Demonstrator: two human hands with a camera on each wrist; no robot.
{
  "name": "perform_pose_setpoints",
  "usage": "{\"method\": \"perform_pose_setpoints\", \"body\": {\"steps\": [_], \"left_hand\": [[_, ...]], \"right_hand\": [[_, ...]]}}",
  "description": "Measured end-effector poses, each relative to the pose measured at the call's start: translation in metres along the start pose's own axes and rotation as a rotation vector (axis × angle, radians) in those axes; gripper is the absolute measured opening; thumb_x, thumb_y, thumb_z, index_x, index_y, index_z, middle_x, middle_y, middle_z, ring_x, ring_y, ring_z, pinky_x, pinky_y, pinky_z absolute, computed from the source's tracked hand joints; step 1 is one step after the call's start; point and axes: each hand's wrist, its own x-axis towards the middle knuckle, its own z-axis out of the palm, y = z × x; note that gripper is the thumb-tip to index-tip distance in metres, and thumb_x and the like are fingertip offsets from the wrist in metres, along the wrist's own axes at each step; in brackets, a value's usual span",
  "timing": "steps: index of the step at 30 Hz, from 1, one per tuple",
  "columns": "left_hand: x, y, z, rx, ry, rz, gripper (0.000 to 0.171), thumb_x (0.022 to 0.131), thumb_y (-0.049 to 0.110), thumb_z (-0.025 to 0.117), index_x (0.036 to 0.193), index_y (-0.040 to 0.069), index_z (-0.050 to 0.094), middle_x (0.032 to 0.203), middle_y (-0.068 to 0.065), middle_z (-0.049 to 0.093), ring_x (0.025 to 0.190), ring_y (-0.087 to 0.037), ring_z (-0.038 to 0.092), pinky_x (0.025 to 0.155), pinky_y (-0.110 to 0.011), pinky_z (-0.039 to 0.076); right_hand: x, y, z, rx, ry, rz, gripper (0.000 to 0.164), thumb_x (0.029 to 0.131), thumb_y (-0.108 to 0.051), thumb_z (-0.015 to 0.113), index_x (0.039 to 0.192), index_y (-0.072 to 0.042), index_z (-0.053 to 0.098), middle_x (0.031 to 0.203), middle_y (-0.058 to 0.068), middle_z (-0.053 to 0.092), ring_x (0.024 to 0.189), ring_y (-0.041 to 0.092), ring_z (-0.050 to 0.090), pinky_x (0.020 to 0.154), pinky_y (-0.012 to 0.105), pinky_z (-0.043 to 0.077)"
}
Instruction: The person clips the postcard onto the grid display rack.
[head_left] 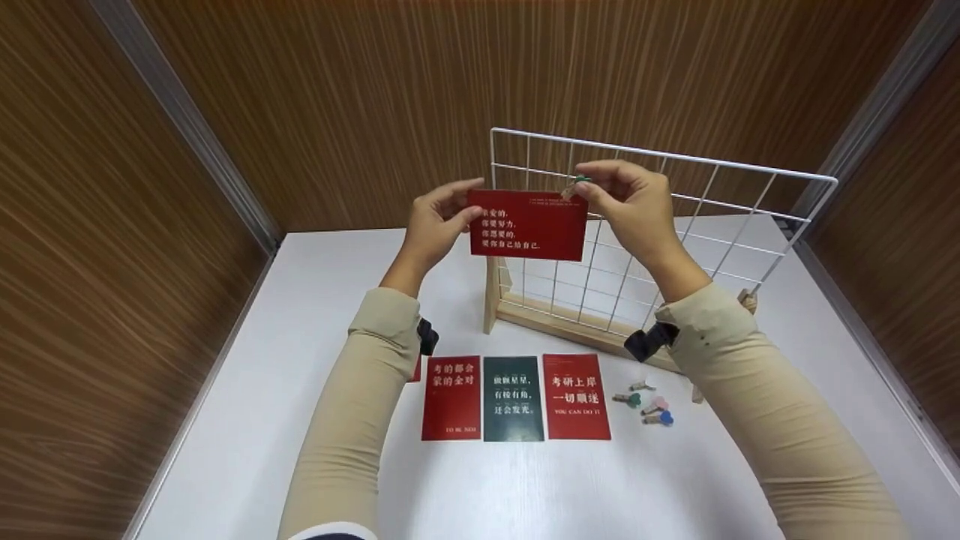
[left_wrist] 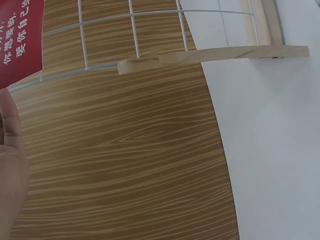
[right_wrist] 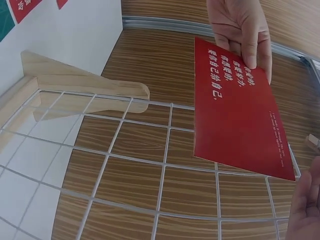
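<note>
My left hand (head_left: 437, 221) pinches the left edge of a red card (head_left: 529, 236) with white Chinese lettering, thumb in front and fingers behind. The card is raised before the upper left part of a white wire grid (head_left: 697, 169). Between right thumb and fingertips, my right hand (head_left: 637, 202) pinches a small wooden clothespin (head_left: 570, 190) with a green top, right at the card's upper edge. In the right wrist view the clothespin (right_wrist: 313, 141) shows beside the card's corner, partly cut off by the frame.
The grid stands in a wooden base (head_left: 577, 324). On the white table (head_left: 450, 495) lie a red card (head_left: 451, 412), a green card (head_left: 514, 427) and another red card (head_left: 579, 427); part of one more shows by my left sleeve. Several clothespins (head_left: 652, 405) lie to their right. Wood-grain panels surround the table.
</note>
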Motion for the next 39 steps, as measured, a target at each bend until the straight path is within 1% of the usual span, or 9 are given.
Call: {"method": "perform_pose_setpoints", "body": {"steps": [4,7,13,19,23,29,34,39], "left_hand": [[0.007,0.005,0.000,-0.009,0.008,0.004,0.036,0.087,0.003,0.067,0.123,0.004,0.064,0.098,-0.008,0.068,0.083,-0.020,0.063,0.074,-0.032,0.056],[0.013,0.008,0.000,-0.018,0.020,0.005,0.035,0.088,0.003,0.066,0.122,0.005,0.064,0.098,-0.007,0.068,0.083,-0.020,0.063,0.075,-0.032,0.056],[0.022,0.012,0.002,-0.012,0.042,0.012,0.033,0.088,0.004,0.066,0.121,0.004,0.065,0.098,-0.009,0.068,0.083,-0.020,0.061,0.079,-0.032,0.053],[0.029,0.016,0.004,-0.021,0.056,0.010,0.032,0.088,0.003,0.066,0.121,0.003,0.065,0.097,-0.009,0.068,0.084,-0.020,0.061,0.080,-0.031,0.052],[0.034,0.020,0.003,-0.020,0.068,0.041,0.032,0.088,0.001,0.065,0.121,0.002,0.064,0.097,-0.009,0.069,0.084,-0.019,0.061,0.079,-0.030,0.052],[0.042,0.024,0.003,0.006,0.084,0.046,0.033,0.089,0.000,0.064,0.121,0.001,0.064,0.098,-0.009,0.069,0.084,-0.018,0.061,0.079,-0.029,0.051],[0.046,0.024,0.003,0.023,0.104,0.046,0.033,0.089,0.000,0.064,0.122,0.002,0.063,0.097,-0.010,0.068,0.083,-0.018,0.060,0.079,-0.028,0.050],[0.048,0.026,0.007,0.064,0.116,0.020,0.035,0.089,0.002,0.064,0.124,0.005,0.064,0.097,-0.008,0.068,0.083,-0.016,0.059,0.078,-0.026,0.050]], "right_hand": [[0.006,-0.005,-0.001,-0.072,0.018,0.007,0.020,0.084,-0.004,0.071,0.103,0.003,0.071,0.089,0.007,0.071,0.075,0.016,0.065,0.065,0.019,0.051],[0.012,-0.011,-0.002,-0.116,0.028,0.002,0.019,0.085,-0.007,0.071,0.103,0.000,0.072,0.091,0.006,0.071,0.077,0.014,0.065,0.066,0.019,0.048],[0.023,-0.021,-0.005,-0.206,0.044,0.028,0.020,0.086,-0.012,0.071,0.104,-0.003,0.073,0.095,0.006,0.071,0.078,0.012,0.064,0.070,0.019,0.050],[0.033,-0.031,-0.008,-0.311,0.051,0.047,0.021,0.087,-0.015,0.070,0.105,-0.004,0.073,0.097,0.005,0.071,0.078,0.009,0.064,0.072,0.019,0.050],[0.040,-0.037,-0.009,-0.369,0.057,0.054,0.022,0.088,-0.017,0.070,0.106,-0.005,0.073,0.098,0.004,0.071,0.079,0.007,0.063,0.073,0.019,0.049],[0.045,-0.043,-0.012,-0.416,0.056,0.066,0.021,0.089,-0.019,0.069,0.106,-0.008,0.073,0.098,0.002,0.072,0.077,0.006,0.062,0.072,0.018,0.049],[0.049,-0.046,-0.013,-0.463,0.043,0.079,0.020,0.090,-0.018,0.067,0.106,-0.008,0.073,0.097,0.002,0.072,0.075,0.008,0.062,0.069,0.018,0.048],[0.052,-0.049,-0.015,-0.498,0.021,0.124,0.021,0.090,-0.021,0.067,0.106,-0.008,0.073,0.097,0.003,0.072,0.076,0.009,0.063,0.070,0.019,0.048]]}}
